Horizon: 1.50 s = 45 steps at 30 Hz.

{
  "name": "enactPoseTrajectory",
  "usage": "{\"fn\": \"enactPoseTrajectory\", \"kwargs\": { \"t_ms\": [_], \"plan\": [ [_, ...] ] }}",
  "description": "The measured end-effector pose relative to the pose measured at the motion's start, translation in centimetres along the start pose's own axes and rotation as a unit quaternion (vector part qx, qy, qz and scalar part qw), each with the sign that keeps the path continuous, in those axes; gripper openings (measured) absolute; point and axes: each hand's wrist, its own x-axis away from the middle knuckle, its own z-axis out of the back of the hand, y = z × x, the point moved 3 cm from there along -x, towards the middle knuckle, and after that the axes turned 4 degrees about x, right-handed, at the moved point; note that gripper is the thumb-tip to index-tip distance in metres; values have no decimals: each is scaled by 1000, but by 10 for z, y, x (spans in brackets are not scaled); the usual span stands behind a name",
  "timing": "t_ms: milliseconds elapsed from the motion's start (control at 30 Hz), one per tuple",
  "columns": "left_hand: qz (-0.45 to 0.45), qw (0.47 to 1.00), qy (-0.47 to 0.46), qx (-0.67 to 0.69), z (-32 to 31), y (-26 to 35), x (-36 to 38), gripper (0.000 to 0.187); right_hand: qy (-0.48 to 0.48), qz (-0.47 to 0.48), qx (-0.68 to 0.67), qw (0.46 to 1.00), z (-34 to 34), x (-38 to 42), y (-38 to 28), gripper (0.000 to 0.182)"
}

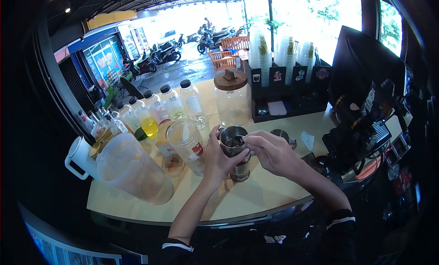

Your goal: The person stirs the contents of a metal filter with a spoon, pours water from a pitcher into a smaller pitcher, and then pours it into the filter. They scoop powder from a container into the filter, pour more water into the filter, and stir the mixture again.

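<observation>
A metal cup (232,149) is gripped by my left hand (218,160), its fingers and thumb wrapped round the side. Over the cup's right rim, my right hand (270,151) is closed in a pinch on a small dark object whose shape I cannot make out. Dark contents show inside the cup. Beneath it stands a glass vessel (240,172), partly hidden by the cup and my hand. Touching or very near my left hand is a clear plastic jar (184,136) with a red label.
A large frosted pitcher (135,171) and a white jug (82,156) stand at left. Bottles (171,102) line the back left. A wooden-lidded glass jar (233,102) is behind the cup, with a black cup rack (292,98) and coffee machine (361,132) to the right.
</observation>
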Motion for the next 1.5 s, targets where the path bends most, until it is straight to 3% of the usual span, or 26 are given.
{"fn": "enactPoseTrajectory", "kwargs": {
  "t_ms": [100, 167, 333, 467, 600, 767, 833, 1067, 1300, 1367, 1500],
  "plan": [
    [-20, 1000, 1, 16, -2, -2, 0, 104, -15, 26, 27, 999, 3, 3, -4, 20],
    [-37, 999, 2, 35, -3, -2, 0, 104, 0, 53, 58, 997, 2, 6, -5, 38],
    [-109, 993, 5, 52, 2, 4, -1, 104, -18, 19, 8, 1000, 0, 12, -2, 33],
    [-76, 994, -15, 79, 7, 6, -2, 105, -34, -5, -65, 997, 8, 11, -5, 23],
    [-72, 995, -20, 60, 10, 4, -4, 108, -1, -22, -39, 999, 15, 8, -3, 20],
    [-73, 993, -37, 80, 17, 5, -7, 107, -51, -9, -78, 996, 17, 7, -10, 24],
    [-115, 991, -35, 58, 20, 6, -6, 107, -39, 13, -45, 998, 17, 7, -11, 25],
    [-103, 993, -38, 32, 25, 6, -3, 108, -37, 72, -15, 997, 16, 12, -14, 30],
    [-124, 991, -41, 5, 26, 8, -3, 107, -57, 64, -27, 996, 19, 12, -16, 32],
    [-125, 991, -45, -8, 27, 8, -3, 106, -11, 47, -37, 998, 24, 12, -15, 33],
    [-153, 987, -52, -12, 25, 10, -6, 106, -15, 24, -44, 999, 27, 17, -14, 33]
  ]
}}
